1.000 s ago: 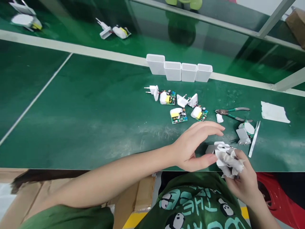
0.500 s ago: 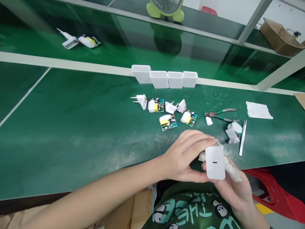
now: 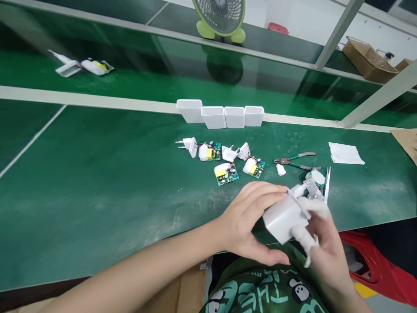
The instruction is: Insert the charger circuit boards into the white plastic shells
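A white charger body (image 3: 285,219) is held over the near edge of the green bench (image 3: 97,182), tilted with its plug end up to the right. My left hand (image 3: 250,226) wraps it from the left, thumb beneath and fingers over the top. My right hand (image 3: 321,237), with white cots on its fingertips, grips it from the right. Both hands are closed on it.
Beyond the hands lie plug caps (image 3: 189,145) and green circuit boards (image 3: 226,173), a row of white empty housings (image 3: 213,116), cutters (image 3: 293,160), tweezers (image 3: 326,184), another plug assembly (image 3: 315,179), a white cloth (image 3: 345,153). A green fan (image 3: 221,19) stands on the far shelf.
One second ago my right hand held the crumpled-looking white piece alone and the left was open. Both hands have since closed on the charger body, and it has turned from face-on to tilted.
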### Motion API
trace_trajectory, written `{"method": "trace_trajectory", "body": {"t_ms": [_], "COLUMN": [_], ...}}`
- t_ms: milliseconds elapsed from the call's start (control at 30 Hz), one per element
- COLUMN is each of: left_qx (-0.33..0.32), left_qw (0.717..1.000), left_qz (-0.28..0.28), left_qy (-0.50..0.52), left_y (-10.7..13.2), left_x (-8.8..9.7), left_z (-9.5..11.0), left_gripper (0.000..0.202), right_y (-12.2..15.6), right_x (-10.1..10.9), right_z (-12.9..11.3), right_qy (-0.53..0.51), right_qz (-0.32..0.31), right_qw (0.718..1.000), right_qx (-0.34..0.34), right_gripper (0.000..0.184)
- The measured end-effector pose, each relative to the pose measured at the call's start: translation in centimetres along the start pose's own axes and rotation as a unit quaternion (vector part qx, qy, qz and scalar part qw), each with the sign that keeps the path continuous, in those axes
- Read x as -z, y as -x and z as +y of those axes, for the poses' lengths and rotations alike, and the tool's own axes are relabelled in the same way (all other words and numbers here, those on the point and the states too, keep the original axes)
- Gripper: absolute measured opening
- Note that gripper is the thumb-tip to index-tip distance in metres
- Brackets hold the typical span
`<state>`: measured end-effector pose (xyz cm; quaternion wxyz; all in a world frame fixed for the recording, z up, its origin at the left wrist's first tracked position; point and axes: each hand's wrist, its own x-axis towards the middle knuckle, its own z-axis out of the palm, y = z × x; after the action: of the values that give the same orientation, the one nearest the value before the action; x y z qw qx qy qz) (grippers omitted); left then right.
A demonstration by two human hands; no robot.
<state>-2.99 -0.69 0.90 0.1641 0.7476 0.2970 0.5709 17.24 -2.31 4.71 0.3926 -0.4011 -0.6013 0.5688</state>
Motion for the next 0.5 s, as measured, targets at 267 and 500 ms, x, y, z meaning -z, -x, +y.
{"method": "trace_trajectory", "body": {"t_ms": [267, 500], "left_qx": [0.090, 0.116], "left_qw": [0.996, 0.981], "left_qz": [0.023, 0.062], "left_qy": [0.009, 0.143], "left_y": [-0.1, -0.1], "left_x": [0.0, 0.5], "left_z": [1.1, 1.1], "left_gripper": [0.058, 0.022], "right_y": [-0.1, 0.2], "right_x": [1.4, 1.4], "right_z": [0.1, 1.1], "right_qy": [0.301, 0.220], "right_qz": [-0.079, -0.058], "right_qw": [0.932, 0.952], "right_qx": [0.185, 0.207], "right_gripper": [0.070, 0.079]}}
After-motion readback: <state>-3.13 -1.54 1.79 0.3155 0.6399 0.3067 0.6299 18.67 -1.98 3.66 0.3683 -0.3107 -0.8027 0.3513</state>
